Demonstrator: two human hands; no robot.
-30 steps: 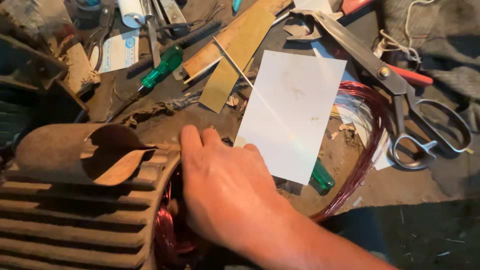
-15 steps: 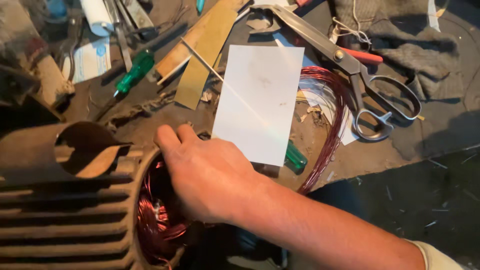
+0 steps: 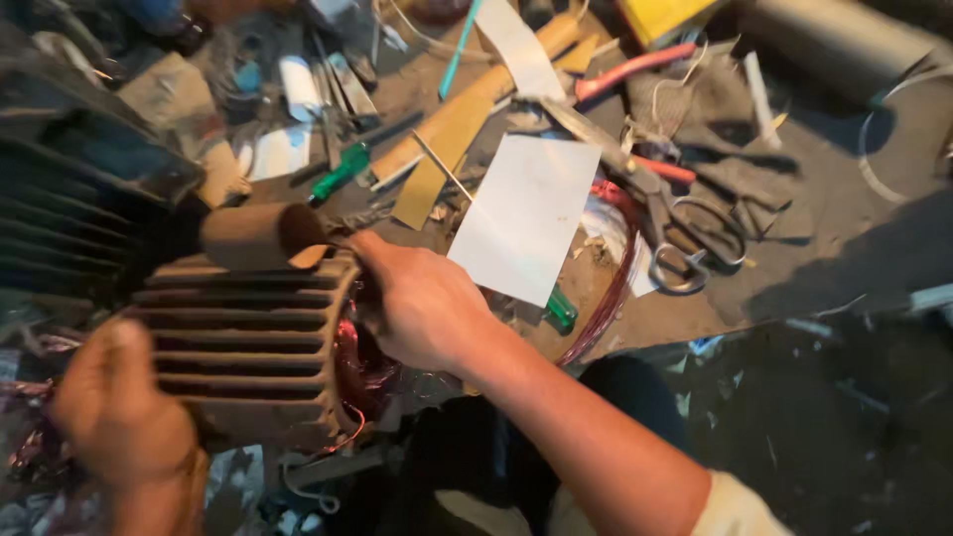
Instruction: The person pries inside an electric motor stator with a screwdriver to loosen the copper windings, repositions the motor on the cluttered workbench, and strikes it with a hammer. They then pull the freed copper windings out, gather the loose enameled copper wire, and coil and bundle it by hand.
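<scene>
Right hand (image 3: pixel 422 303) is on the open end of the motor (image 3: pixel 248 337), fingers curled over the rim and pressed against the red copper windings (image 3: pixel 357 367) inside; how tight that grip is, I cannot tell. Left hand (image 3: pixel 119 417) sits at the motor's far, closed end, blurred, fingers loosely bent near the ribbed casing; whether it touches or holds anything is not clear. The motor lies on its side, ribs running lengthways, open end facing the cluttered surface (image 3: pixel 824 248).

On top of the motor, touching its upper edge, rests a brown paper roll (image 3: pixel 253 233). Just beyond the motor's open end lies a white sheet (image 3: pixel 526 218), flat, close to the right hand's knuckles. A green bottle (image 3: pixel 561 313) pokes out from under that sheet's near corner. A loop of red wire (image 3: pixel 615 278) curves round past the sheet, further from the motor. Scissors (image 3: pixel 685 238) lie beyond the wire, well apart from the motor. A green-handled screwdriver (image 3: pixel 342 171) lies above the motor, just past the paper roll, with tan strips (image 3: pixel 447 149) beside it.
</scene>
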